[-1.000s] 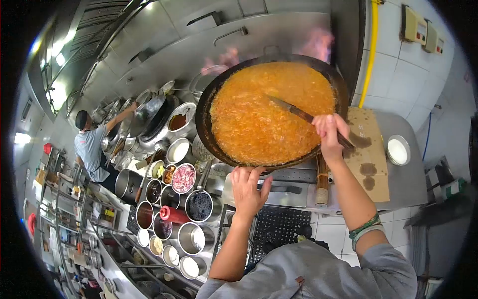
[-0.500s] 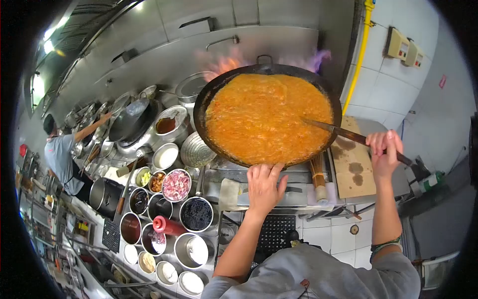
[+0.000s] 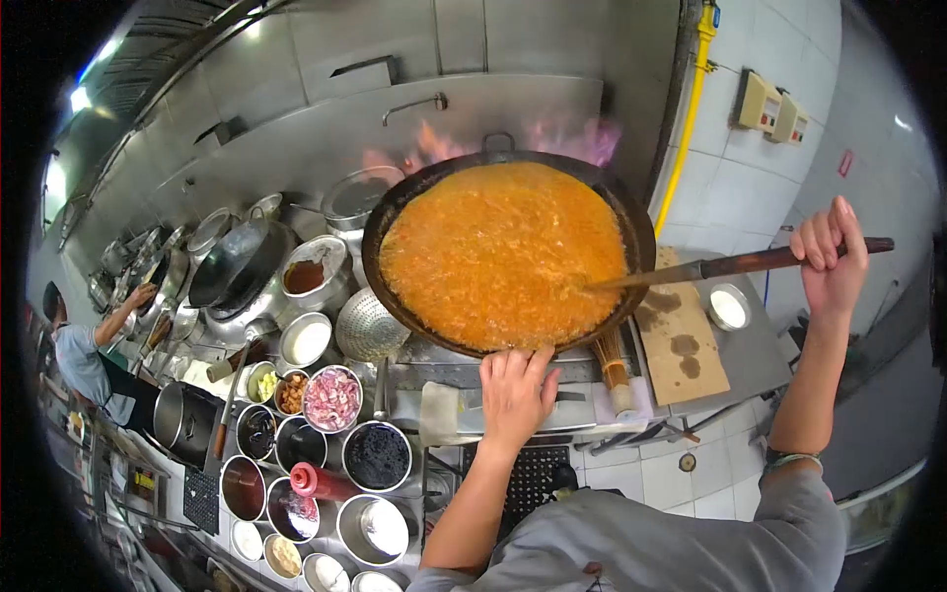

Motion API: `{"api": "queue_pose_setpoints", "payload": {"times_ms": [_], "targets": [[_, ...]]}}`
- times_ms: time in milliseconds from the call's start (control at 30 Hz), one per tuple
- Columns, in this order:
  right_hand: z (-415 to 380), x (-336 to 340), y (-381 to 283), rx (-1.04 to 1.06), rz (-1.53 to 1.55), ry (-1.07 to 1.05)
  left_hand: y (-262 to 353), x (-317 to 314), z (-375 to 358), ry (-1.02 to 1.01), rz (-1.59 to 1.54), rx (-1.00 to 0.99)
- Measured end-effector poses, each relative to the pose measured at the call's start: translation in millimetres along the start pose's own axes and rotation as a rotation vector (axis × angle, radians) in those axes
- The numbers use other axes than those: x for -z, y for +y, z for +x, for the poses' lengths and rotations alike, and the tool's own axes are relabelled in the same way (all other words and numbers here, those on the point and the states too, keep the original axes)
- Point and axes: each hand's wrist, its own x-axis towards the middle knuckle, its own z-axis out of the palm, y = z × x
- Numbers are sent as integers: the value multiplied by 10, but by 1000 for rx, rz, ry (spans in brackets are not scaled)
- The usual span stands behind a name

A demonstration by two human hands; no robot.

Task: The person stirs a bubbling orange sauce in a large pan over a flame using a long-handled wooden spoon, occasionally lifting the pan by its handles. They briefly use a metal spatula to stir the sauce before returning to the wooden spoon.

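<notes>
A large black wok (image 3: pixel 646 232) holds bubbling orange liquid (image 3: pixel 503 257), with flames behind its far rim. My right hand (image 3: pixel 831 259) is closed round the wooden handle of a long ladle (image 3: pixel 750 262), whose far end dips into the liquid near the wok's right side. My left hand (image 3: pixel 515 395) rests at the wok's near rim, palm down, its fingers touching the edge and the thumb held apart.
Metal pots hold chopped pink food (image 3: pixel 331 399), dark liquid and white contents at the left. A red bottle (image 3: pixel 324 482) lies among them. A strainer (image 3: pixel 372 326), bamboo brush (image 3: pixel 614 375), stained board (image 3: pixel 681 340) and white bowl (image 3: pixel 729 307) surround the wok. A co-worker (image 3: pixel 84 360) stands far left.
My right hand has risen and moved right, so the ladle's handle now tilts upward to the right. My left hand remains at the rim. The view has shifted, bringing the white bowl into sight.
</notes>
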Motion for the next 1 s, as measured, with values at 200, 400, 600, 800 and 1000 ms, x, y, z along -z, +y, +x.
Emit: {"api": "queue_pose_setpoints", "payload": {"times_ms": [200, 400, 600, 800, 1000], "targets": [[89, 242, 500, 50, 127, 88, -7, -74, 34, -6, 72, -1], [125, 392, 1258, 42, 227, 154, 53, -74, 51, -81, 140, 66], [213, 327, 1911, 53, 286, 105, 94, -136, 59, -100, 220, 109], [306, 108, 2514, 131, 360, 20, 148, -147, 65, -135, 273, 169], [673, -168, 2735, 155, 273, -67, 171, -149, 94, -132, 290, 167]]}}
